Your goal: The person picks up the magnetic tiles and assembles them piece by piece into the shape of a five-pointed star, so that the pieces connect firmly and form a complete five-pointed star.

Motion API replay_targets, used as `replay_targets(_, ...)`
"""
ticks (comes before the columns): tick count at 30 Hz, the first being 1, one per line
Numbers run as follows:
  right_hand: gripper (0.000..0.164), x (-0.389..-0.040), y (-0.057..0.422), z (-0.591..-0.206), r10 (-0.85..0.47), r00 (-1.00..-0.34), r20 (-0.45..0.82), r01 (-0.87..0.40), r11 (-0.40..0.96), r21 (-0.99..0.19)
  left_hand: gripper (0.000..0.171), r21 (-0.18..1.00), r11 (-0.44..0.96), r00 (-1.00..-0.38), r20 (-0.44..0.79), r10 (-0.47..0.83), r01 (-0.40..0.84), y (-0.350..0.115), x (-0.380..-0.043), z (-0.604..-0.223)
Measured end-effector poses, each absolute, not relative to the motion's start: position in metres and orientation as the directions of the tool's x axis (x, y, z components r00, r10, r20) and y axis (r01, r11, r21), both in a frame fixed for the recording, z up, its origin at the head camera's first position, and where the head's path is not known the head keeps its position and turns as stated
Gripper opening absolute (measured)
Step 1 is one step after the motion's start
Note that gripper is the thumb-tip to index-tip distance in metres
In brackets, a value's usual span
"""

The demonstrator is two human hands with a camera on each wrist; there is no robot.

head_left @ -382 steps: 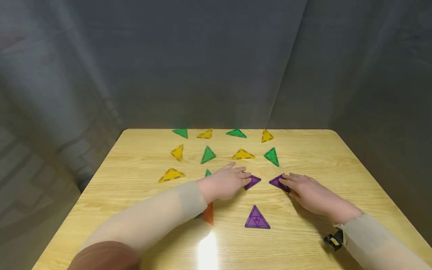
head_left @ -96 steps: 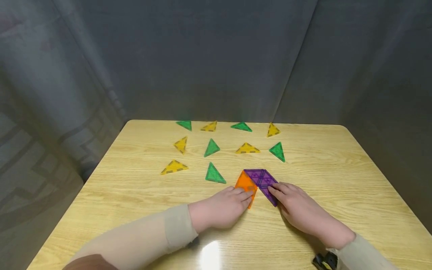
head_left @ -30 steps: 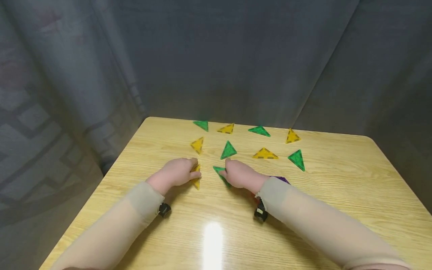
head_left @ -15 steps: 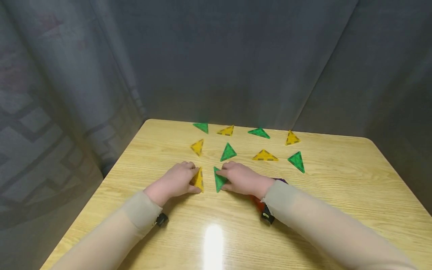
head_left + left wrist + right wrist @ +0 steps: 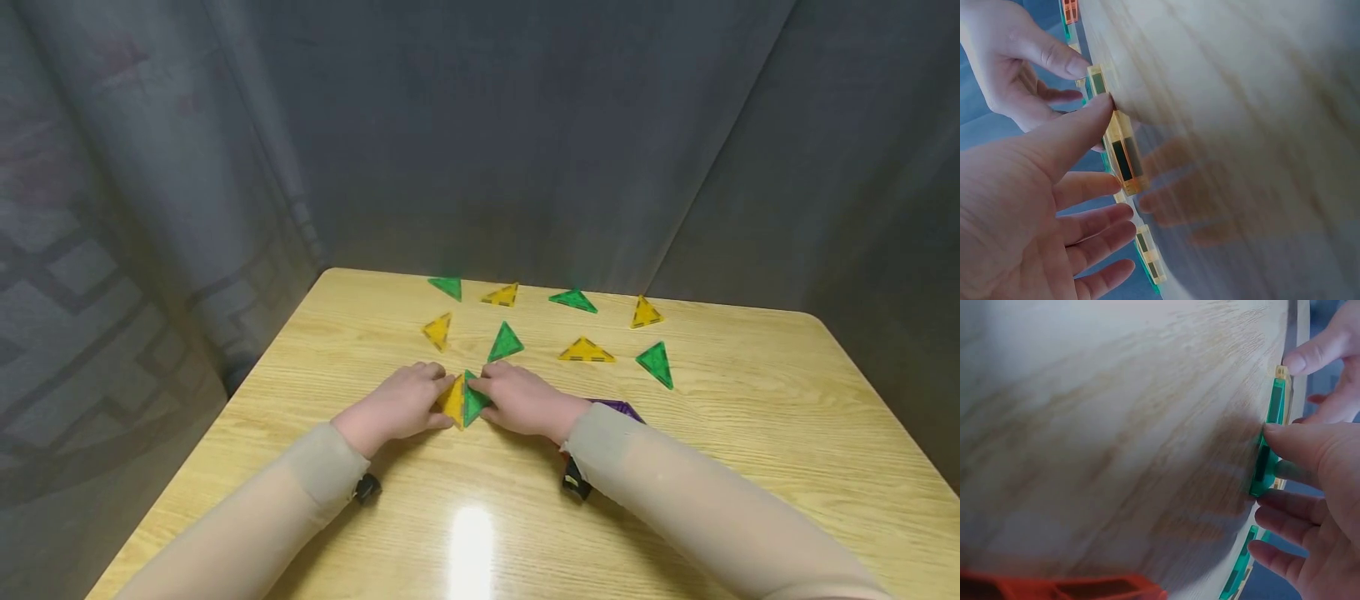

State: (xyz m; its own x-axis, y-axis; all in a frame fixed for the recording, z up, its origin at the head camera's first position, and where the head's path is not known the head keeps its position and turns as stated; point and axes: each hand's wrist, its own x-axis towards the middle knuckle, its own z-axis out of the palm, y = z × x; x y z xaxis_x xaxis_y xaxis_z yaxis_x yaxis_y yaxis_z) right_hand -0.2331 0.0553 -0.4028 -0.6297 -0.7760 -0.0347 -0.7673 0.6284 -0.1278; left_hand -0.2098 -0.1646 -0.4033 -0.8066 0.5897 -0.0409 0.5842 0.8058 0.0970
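My left hand (image 5: 401, 402) pinches a yellow triangular magnetic tile (image 5: 454, 404) by its edges, thumb at the near corner. Opposite it, my right hand (image 5: 525, 400) pinches a green triangular magnetic tile (image 5: 472, 400) between thumb and fingers. The long sides of these two tiles meet, upright in the head view, low over the tabletop. In the left wrist view the yellow tile (image 5: 1119, 147) shows its dark edge magnets under the thumb. The right wrist view shows the green tile (image 5: 1267, 447) edge-on, with the yellow one at its far end.
Joined purple tiles (image 5: 618, 407) are partly covered by my right forearm, and a red-orange tile (image 5: 1085, 587) lies below that wrist. Several yellow and green triangles, such as a yellow tile (image 5: 587, 350) and a green tile (image 5: 656, 364), lie spread behind my hands. A grey curtain (image 5: 510, 142) hangs beyond the table.
Earlier my hands put purple and orange tiles together. Since then they have moved left to a yellow and a green triangle, turned them, and slid them inward until their long sides meet.
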Motion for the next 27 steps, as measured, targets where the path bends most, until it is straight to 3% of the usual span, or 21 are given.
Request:
replay_targets(17,0.054,-0.232,0.061,-0.399,-0.775,-0.631,-0.045,-0.764,0.63,-0.14,0.069,0.091,0.799,-0.799,-0.048,0.6,0.595,-0.165,-0.217,-0.405)
replay_targets(22,0.059,-0.249,0.095,-0.364,-0.686,-0.728,-0.009,-0.667,0.712,-0.22,0.067,0.116,0.816,-0.811,-0.096,0.577,0.566,-0.159,-0.229,-0.379)
replay_targets(27,0.051,-0.28,0.153,-0.338,-0.529,-0.848,-0.022,-0.503,0.817,-0.283,0.054,0.108,0.835,-0.831,-0.085,0.549,0.54,-0.148,-0.254,-0.35)
